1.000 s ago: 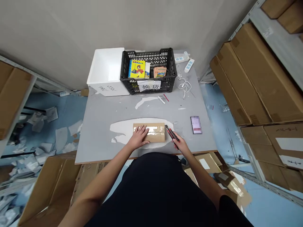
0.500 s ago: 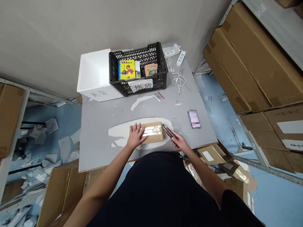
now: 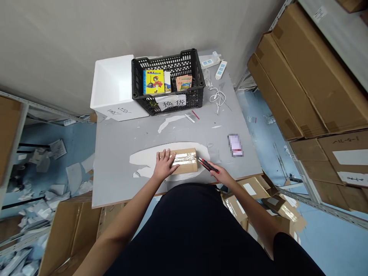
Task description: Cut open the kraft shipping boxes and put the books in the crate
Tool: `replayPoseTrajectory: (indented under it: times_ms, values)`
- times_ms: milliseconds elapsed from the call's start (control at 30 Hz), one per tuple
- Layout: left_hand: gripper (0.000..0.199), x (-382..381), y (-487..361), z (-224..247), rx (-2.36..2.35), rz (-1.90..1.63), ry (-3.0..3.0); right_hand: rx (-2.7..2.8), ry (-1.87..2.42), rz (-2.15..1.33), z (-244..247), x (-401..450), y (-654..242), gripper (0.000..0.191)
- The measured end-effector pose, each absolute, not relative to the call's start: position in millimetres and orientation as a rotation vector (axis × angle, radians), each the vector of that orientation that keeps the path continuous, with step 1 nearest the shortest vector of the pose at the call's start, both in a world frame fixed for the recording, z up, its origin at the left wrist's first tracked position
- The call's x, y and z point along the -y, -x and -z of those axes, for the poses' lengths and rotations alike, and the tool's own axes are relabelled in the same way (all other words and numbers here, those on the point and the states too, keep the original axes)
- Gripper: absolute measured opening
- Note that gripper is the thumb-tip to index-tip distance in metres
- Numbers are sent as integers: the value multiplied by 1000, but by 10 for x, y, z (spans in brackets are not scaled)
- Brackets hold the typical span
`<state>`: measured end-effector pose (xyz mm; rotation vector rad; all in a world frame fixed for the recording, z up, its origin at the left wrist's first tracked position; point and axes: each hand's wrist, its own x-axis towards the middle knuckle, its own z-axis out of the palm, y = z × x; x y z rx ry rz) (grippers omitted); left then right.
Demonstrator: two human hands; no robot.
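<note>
"Taped cardboard box (image 3: 186,162), head view: where does it lie?"

"On the near half of the grey table (image 3: 113,174), in front of the person's torso, over an irregular white patch (image 3: 142,158) of the tabletop. Its long side runs left to right, and a strip of shiny clear tape (image 3: 188,157) runs lengthwise along the top."

"What is the state of the left hand (image 3: 165,165)?"

"Palm down on the left part of the box, fingers slightly spread, thumb set apart toward the near side; it covers that end of the top."

"And the right hand (image 3: 219,174)?"

"Closed around the handle of a red-and-black utility knife (image 3: 208,165), which slants away from the person and to the left. The tip is at the right end of the box, near the tape; whether it touches cannot be told."

"Which objects surround the work?"

"Right of the knife, a smartphone (image 3: 235,146) with a pixelated screen. At the back, a white foam box (image 3: 102,82) stands beside a black plastic crate (image 3: 196,99) holding a yellow picture book (image 3: 154,81). A white cable (image 3: 218,97) lies coiled right of the crate, near two power strips (image 3: 220,70)."
</note>
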<state>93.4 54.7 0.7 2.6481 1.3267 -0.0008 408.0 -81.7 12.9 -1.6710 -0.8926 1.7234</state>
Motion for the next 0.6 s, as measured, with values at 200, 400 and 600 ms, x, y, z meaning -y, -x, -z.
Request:
replayPoseTrajectory:
  times_ms: [200,400,600]
  values:
    - [67,-550,-933,-10,-1332,-1,-2636,995,1692,-1635,-139,855,-4150,61]
    - [66,-552,-937,-19,-1332,-13,-2639,926,1700,-1696,-174,891,-4120,64]
    - [65,-555,-939,-19,-1333,-2,-2637,957,1692,-1729,-192,897,-4102,63]
